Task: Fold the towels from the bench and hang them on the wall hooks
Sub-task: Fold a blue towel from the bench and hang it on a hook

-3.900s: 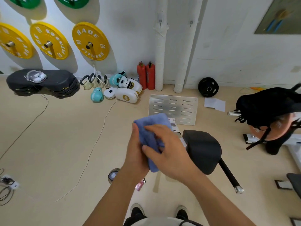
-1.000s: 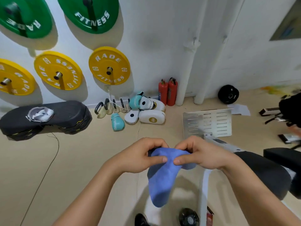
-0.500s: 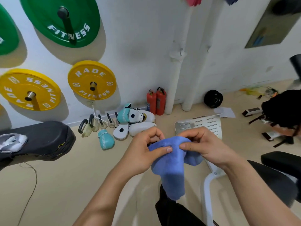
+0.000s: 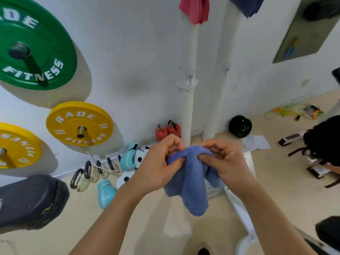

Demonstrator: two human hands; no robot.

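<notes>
A folded blue towel hangs in front of me, draped over its top fold. My left hand pinches the top fold from the left, and my right hand pinches it from the right. On the wall above, a small metal hook sits bare on the white pipe, with a second bare hook to its right. Higher up hang a red towel and a dark blue towel, both cut off by the top edge.
Green weight plates and yellow weight plates stick out from the wall on pegs at left. Boxing gloves, kettlebells and two red extinguishers line the floor. The bench frame stands at right, a black pad at left.
The view has tilted up and closer to the wall, bringing the bare hooks and hung towels into sight. Both hands keep pinching the towel's top fold, raised slightly.
</notes>
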